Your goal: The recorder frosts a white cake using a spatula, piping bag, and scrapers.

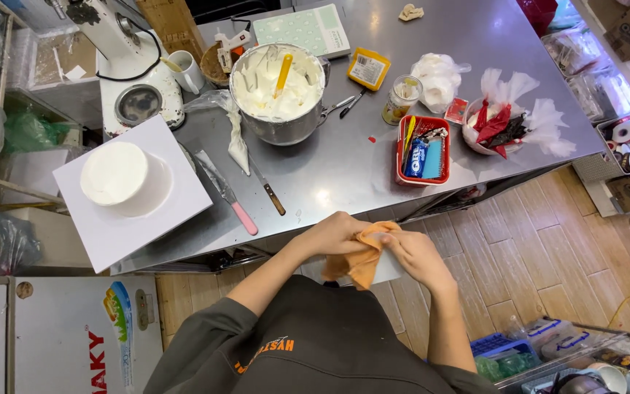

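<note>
Head view, looking straight down. Both hands together at the near edge of the steel table, working an orange cloth. Left hand closed over the cloth's upper left part; right hand pinching its right side, with something pale and flat showing just beneath, too hidden to identify. Cloth bunched between the 2 hands, hanging a little below them, over the floor and not on the table.

Cloth probably light, soft and limp: no stiffness, folds wherever gripped, likely to slip only if damp or greasy. Best held by a gathered fold or a corner, as here.

On the table: 1 white frosted cake on a white square board at the left, a pink-handled spatula and a knife near it, a piping bag, a steel bowl of white cream with a yellow scraper standing in it, a red tray of small packets, a bowl of piping bags at the right. Stand mixer at the far left corner.

Steel surface smooth, shiny, likely slick. Wood-plank floor; cluttered shelves and boxes on both sides; white appliance at lower left.
</note>
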